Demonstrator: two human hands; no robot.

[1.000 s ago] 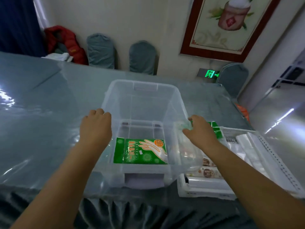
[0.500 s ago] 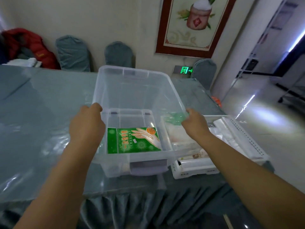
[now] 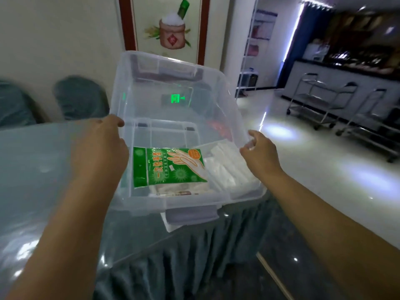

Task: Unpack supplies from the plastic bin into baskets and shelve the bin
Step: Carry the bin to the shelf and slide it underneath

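Observation:
I hold the clear plastic bin (image 3: 225, 98) in the air over the table's right end, tilted a little. My left hand (image 3: 101, 146) grips its left rim and my right hand (image 3: 259, 152) grips its right rim. A green packet of disposable gloves (image 3: 168, 167) lies flat on the bin's floor near me. Through the clear bottom I see a white basket (image 3: 167, 226) with white packages (image 3: 225, 169) on the table underneath; most of the basket is hidden by the bin.
The glass-topped table (image 3: 43, 169) with a pleated grey-green skirt (image 3: 173, 267) ends just right of the bin. Covered chairs (image 3: 80, 96) stand against the wall under a framed picture (image 3: 171, 29). Two metal carts (image 3: 320, 100) stand on the shiny floor at the right.
The bin has risen off the table and swung to the right, over the white basket. My view has turned right with it, towards the open floor and carts.

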